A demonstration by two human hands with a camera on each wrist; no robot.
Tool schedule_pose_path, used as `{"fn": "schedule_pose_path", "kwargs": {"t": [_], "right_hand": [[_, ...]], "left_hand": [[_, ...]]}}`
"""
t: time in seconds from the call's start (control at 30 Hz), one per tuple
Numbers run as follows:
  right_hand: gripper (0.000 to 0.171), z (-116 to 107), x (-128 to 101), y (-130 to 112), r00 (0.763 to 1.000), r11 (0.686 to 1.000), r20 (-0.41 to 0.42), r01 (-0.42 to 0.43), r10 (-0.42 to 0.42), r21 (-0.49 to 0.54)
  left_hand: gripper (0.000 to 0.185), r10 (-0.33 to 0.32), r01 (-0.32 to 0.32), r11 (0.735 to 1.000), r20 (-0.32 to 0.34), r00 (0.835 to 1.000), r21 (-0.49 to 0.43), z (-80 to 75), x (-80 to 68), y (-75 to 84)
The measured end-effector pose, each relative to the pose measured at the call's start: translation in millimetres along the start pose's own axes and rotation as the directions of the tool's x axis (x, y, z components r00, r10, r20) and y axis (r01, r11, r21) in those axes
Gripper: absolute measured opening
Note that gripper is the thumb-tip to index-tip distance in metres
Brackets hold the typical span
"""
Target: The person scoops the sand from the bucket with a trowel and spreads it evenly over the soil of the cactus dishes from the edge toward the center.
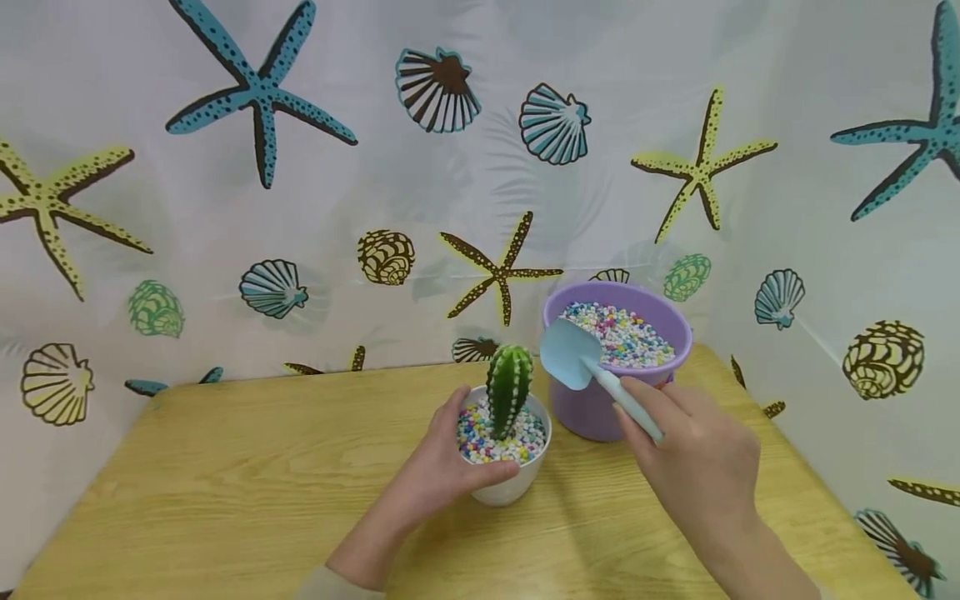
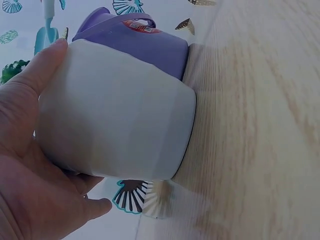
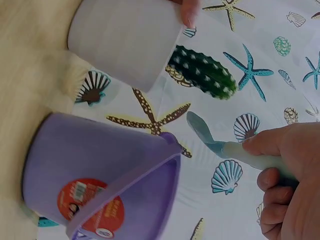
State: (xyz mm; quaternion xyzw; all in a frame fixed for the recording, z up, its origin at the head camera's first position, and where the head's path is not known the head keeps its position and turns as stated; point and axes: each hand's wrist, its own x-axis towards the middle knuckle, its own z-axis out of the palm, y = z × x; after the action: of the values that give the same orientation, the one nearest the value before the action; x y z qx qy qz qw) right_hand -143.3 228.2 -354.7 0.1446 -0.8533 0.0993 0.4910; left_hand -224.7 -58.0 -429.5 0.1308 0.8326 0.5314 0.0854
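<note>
A green cactus (image 1: 510,392) stands upright in a white pot (image 1: 504,493), amid small multicoloured pebbles (image 1: 480,450). My left hand (image 1: 442,467) holds the pot from its left side, thumb along the front and fingers round the back. In my right hand (image 1: 697,458) is the handle of a small light-blue shovel (image 1: 572,354). Its blade hangs in the air between the cactus and a purple bucket (image 1: 588,412), touching neither in the right wrist view. More coloured pebbles (image 1: 622,333) fill the bucket to near its rim. Whether the blade carries any pebbles, I cannot tell.
Pot and bucket stand close together on a light wooden table (image 1: 262,467), the bucket farther back and to the right. A white cloth (image 1: 337,183) printed with starfish and shells hangs behind and along the right side. The bucket's purple handle (image 3: 130,185) hangs down its outside.
</note>
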Motion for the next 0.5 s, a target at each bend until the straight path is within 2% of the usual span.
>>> {"fn": "schedule_pose_path", "kwargs": {"t": [0.2, 0.5], "right_hand": [[0.037, -12.8, 13.6, 16.8, 1.000, 1.000, 0.011, -0.010, 0.011, -0.007], [0.028, -25.1, 34.3, 40.4, 0.996, 0.998, 0.078, -0.035, 0.039, -0.053]], "left_hand": [[0.132, 0.012, -0.012, 1.000, -0.001, 1.000, 0.024, 2.4, 0.1, 0.6], [0.132, 0.008, -0.008, 0.999, -0.008, 1.000, 0.037, 2.4, 0.2, -0.3]]}}
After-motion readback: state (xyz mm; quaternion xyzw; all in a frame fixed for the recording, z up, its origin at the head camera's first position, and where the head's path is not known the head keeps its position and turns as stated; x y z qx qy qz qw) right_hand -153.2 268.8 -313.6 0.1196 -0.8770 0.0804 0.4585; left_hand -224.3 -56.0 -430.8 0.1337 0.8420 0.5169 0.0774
